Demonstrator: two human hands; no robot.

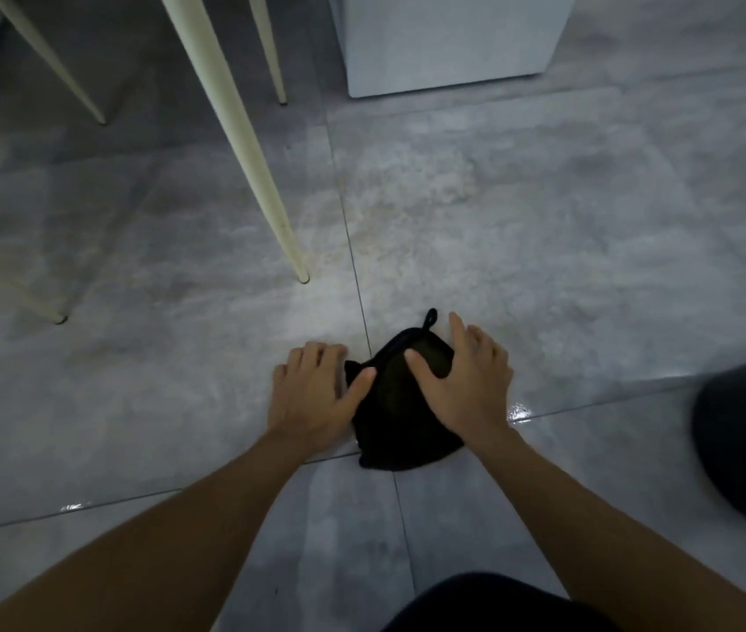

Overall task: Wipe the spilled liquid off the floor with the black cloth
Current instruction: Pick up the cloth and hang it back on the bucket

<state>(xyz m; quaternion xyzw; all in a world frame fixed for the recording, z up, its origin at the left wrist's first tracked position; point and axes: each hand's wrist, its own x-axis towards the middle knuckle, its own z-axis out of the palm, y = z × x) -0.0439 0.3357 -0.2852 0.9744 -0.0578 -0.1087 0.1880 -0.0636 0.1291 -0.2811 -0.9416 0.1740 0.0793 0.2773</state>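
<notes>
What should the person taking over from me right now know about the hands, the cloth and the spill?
Left hand: flat, palm down, on the left edge of the black cloth.
Right hand: flat, fingers spread, pressing the cloth's upper right part.
Cloth: bunched on the grey tiled floor where grout lines cross, its loop pointing away, near the chair leg.
Done: cloth is down on the floor under both hands.
Left: wet glints show right of the cloth and on the left grout line; wipe those.

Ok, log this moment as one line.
step: wiping | left hand and right hand: flat on black cloth | wet sheen on floor
</notes>
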